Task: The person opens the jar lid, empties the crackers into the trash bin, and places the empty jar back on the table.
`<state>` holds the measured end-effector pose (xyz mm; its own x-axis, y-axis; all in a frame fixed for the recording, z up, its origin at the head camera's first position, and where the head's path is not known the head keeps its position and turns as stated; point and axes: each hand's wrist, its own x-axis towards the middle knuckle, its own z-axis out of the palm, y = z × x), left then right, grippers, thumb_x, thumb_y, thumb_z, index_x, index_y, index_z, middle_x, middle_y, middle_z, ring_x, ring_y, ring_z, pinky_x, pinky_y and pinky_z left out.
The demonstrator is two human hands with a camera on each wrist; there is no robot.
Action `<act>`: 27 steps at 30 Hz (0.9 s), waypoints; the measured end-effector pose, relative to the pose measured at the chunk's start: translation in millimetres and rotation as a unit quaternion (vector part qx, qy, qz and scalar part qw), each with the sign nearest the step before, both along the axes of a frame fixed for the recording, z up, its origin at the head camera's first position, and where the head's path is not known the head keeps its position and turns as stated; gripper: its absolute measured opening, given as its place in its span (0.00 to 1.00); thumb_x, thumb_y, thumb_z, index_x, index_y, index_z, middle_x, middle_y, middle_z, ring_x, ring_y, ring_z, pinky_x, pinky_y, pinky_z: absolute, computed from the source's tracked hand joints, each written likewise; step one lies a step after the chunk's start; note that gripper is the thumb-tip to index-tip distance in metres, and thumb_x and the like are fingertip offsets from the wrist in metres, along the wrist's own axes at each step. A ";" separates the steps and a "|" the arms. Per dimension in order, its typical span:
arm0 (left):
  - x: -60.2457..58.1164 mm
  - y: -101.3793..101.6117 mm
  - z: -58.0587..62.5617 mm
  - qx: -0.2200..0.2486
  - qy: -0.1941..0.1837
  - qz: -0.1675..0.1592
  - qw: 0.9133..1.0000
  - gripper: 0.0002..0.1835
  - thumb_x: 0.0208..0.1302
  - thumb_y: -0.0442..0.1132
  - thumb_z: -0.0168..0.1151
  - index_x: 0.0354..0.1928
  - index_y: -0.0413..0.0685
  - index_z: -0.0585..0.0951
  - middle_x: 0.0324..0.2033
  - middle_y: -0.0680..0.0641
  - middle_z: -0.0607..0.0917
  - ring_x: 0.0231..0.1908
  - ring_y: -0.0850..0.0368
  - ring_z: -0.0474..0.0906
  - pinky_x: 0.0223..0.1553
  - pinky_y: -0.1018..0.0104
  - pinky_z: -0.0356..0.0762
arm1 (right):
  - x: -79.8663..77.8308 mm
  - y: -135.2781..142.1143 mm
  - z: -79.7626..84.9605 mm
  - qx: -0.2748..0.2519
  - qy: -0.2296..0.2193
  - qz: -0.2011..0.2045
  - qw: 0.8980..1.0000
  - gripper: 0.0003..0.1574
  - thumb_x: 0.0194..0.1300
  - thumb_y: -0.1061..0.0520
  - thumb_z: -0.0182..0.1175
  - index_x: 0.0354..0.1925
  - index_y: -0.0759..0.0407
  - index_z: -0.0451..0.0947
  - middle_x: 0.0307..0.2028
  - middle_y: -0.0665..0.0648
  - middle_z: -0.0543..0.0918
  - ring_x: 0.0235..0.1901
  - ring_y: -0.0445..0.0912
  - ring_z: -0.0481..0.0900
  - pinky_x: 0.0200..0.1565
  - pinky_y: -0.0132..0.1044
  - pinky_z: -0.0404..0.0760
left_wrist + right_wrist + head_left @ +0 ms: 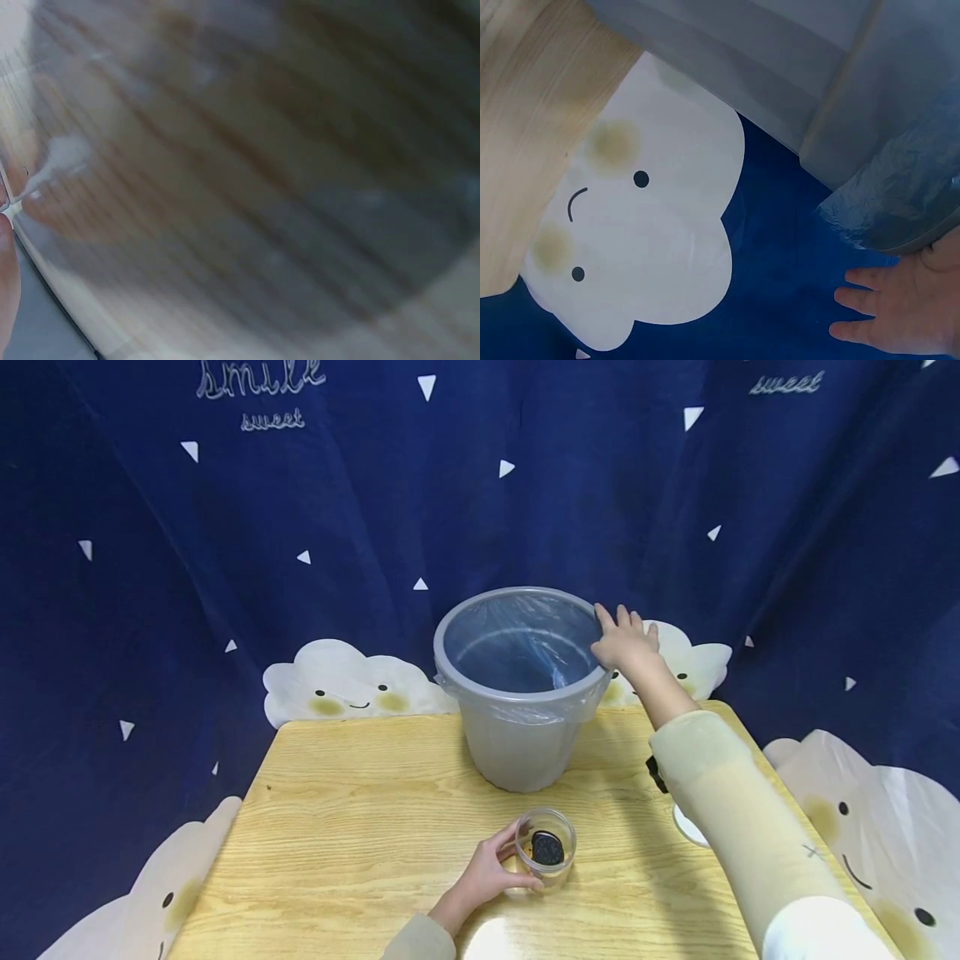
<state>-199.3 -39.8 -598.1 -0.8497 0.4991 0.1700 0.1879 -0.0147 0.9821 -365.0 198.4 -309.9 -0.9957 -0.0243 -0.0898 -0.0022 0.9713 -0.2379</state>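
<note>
My left hand holds a clear plastic cup on the table, thumb and fingers curved round its side. Inside the cup lie dark round pieces that look like black cookies. At the back stands a grey bin lined with a clear plastic bag. My right hand touches the bin's right rim, its fingers straight and spread on the outer side. The right wrist view shows this hand beside the bag's folded edge. Only a blurred close-up of the cup fills the left wrist view.
The wooden table carries all this. A round white lid lies on the right, partly hidden by my right sleeve. A dark blue curtain with cloud prints hangs right behind the bin and at both sides.
</note>
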 end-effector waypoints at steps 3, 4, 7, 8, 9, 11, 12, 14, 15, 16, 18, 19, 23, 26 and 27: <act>-0.3 0.2 0.0 0.002 0.007 0.001 1.000 0.49 0.41 0.37 0.73 0.68 0.49 0.59 0.61 0.37 0.68 0.61 0.43 0.64 0.59 0.60 0.64 | -0.8 -0.1 0.0 0.000 -0.007 -0.001 1.000 0.43 0.63 0.55 0.41 0.71 0.58 0.35 0.68 0.73 0.36 0.67 0.66 0.33 0.62 0.65 0.31; -0.4 0.2 0.0 0.003 0.007 0.000 1.000 0.49 0.41 0.37 0.73 0.68 0.49 0.59 0.61 0.37 0.68 0.61 0.43 0.64 0.59 0.60 0.64 | -0.9 -0.3 0.1 0.000 -0.007 -0.002 1.000 0.43 0.63 0.55 0.40 0.71 0.58 0.35 0.68 0.73 0.36 0.67 0.66 0.32 0.62 0.64 0.30; -0.5 0.2 0.1 0.006 0.005 0.001 1.000 0.49 0.41 0.37 0.74 0.68 0.49 0.59 0.61 0.36 0.68 0.61 0.43 0.64 0.59 0.60 0.64 | -0.9 -1.1 1.0 0.003 -0.011 -0.003 1.000 0.43 0.63 0.55 0.41 0.71 0.58 0.35 0.68 0.72 0.35 0.67 0.65 0.31 0.61 0.63 0.26; -0.4 0.2 0.3 0.007 0.003 0.001 1.000 0.49 0.41 0.37 0.74 0.68 0.50 0.59 0.61 0.37 0.68 0.61 0.43 0.64 0.59 0.60 0.64 | -0.6 -1.4 1.3 0.003 -0.011 -0.003 1.000 0.43 0.64 0.54 0.41 0.71 0.58 0.35 0.68 0.72 0.34 0.67 0.65 0.30 0.61 0.63 0.25; -0.3 0.2 0.5 0.008 0.001 0.001 1.000 0.50 0.41 0.37 0.74 0.68 0.50 0.59 0.61 0.37 0.68 0.61 0.44 0.63 0.59 0.60 0.64 | -0.6 -1.6 1.5 0.005 -0.011 -0.004 1.000 0.43 0.64 0.54 0.41 0.71 0.59 0.35 0.68 0.72 0.34 0.67 0.65 0.30 0.61 0.63 0.25; 0.0 0.3 1.0 0.008 0.000 0.001 1.000 0.50 0.41 0.37 0.74 0.68 0.50 0.59 0.61 0.37 0.68 0.61 0.43 0.63 0.59 0.60 0.64 | -0.6 -1.7 1.7 0.008 -0.013 -0.004 1.000 0.43 0.64 0.54 0.41 0.71 0.59 0.35 0.68 0.72 0.34 0.67 0.64 0.30 0.61 0.63 0.24; 0.1 0.2 1.2 0.008 -0.001 0.001 1.000 0.50 0.41 0.37 0.74 0.68 0.50 0.59 0.61 0.37 0.68 0.61 0.43 0.63 0.59 0.60 0.64 | -0.5 -1.7 1.8 0.009 -0.014 -0.004 1.000 0.43 0.64 0.54 0.41 0.71 0.59 0.35 0.68 0.72 0.33 0.67 0.64 0.29 0.61 0.62 0.24; 0.4 0.4 1.6 0.009 -0.002 0.001 1.000 0.49 0.41 0.37 0.74 0.68 0.50 0.59 0.61 0.36 0.68 0.61 0.43 0.63 0.59 0.59 0.64 | -0.2 -1.7 1.8 0.011 -0.014 -0.004 1.000 0.43 0.64 0.54 0.41 0.71 0.59 0.35 0.68 0.71 0.33 0.67 0.64 0.29 0.61 0.62 0.24; 0.5 0.4 1.7 0.009 -0.002 0.000 1.000 0.49 0.41 0.37 0.74 0.68 0.50 0.59 0.61 0.36 0.68 0.61 0.43 0.63 0.60 0.58 0.64 | 0.0 -1.6 1.8 0.011 -0.014 -0.004 1.000 0.43 0.64 0.55 0.41 0.71 0.59 0.35 0.68 0.71 0.33 0.67 0.64 0.29 0.61 0.62 0.24; 0.6 0.5 1.7 0.010 -0.002 0.000 1.000 0.49 0.41 0.37 0.74 0.68 0.50 0.59 0.61 0.36 0.68 0.62 0.42 0.62 0.60 0.58 0.63 | 0.2 -1.6 1.8 0.011 -0.015 -0.004 1.000 0.43 0.64 0.55 0.41 0.71 0.59 0.35 0.68 0.71 0.33 0.67 0.64 0.29 0.61 0.62 0.24; 0.8 0.7 1.5 0.011 -0.004 -0.001 1.000 0.49 0.41 0.37 0.73 0.68 0.50 0.59 0.61 0.36 0.68 0.62 0.42 0.62 0.60 0.58 0.63 | 0.8 -1.7 2.0 0.010 -0.017 -0.004 1.000 0.43 0.64 0.55 0.41 0.71 0.59 0.35 0.68 0.71 0.32 0.67 0.64 0.28 0.61 0.62 0.24; 0.8 0.8 1.3 0.011 -0.005 -0.001 1.000 0.49 0.41 0.37 0.73 0.68 0.50 0.59 0.61 0.37 0.68 0.62 0.42 0.62 0.60 0.59 0.63 | 1.0 -1.6 1.8 0.009 -0.017 -0.004 1.000 0.43 0.64 0.55 0.41 0.71 0.59 0.35 0.68 0.71 0.32 0.67 0.64 0.28 0.61 0.62 0.24; 0.3 1.5 0.5 0.011 0.000 0.002 1.000 0.49 0.41 0.36 0.74 0.68 0.49 0.60 0.61 0.37 0.68 0.61 0.42 0.63 0.59 0.59 0.64 | 1.3 -1.5 2.1 0.006 -0.020 -0.003 1.000 0.43 0.64 0.55 0.41 0.71 0.59 0.35 0.68 0.72 0.32 0.67 0.64 0.28 0.61 0.62 0.24; -0.7 2.1 0.2 0.010 0.007 0.005 1.000 0.48 0.40 0.35 0.74 0.67 0.50 0.61 0.60 0.37 0.69 0.61 0.41 0.63 0.59 0.58 0.65 | 1.4 -1.6 2.4 0.006 -0.021 -0.002 1.000 0.43 0.64 0.55 0.41 0.71 0.59 0.35 0.68 0.72 0.32 0.67 0.64 0.28 0.61 0.63 0.24; -1.1 2.3 0.2 0.008 0.008 0.005 1.000 0.48 0.40 0.35 0.74 0.67 0.50 0.62 0.60 0.37 0.69 0.61 0.41 0.64 0.59 0.58 0.65 | 1.7 -1.6 2.5 0.005 -0.021 -0.003 1.000 0.42 0.64 0.55 0.41 0.71 0.59 0.35 0.68 0.72 0.32 0.67 0.64 0.28 0.61 0.63 0.24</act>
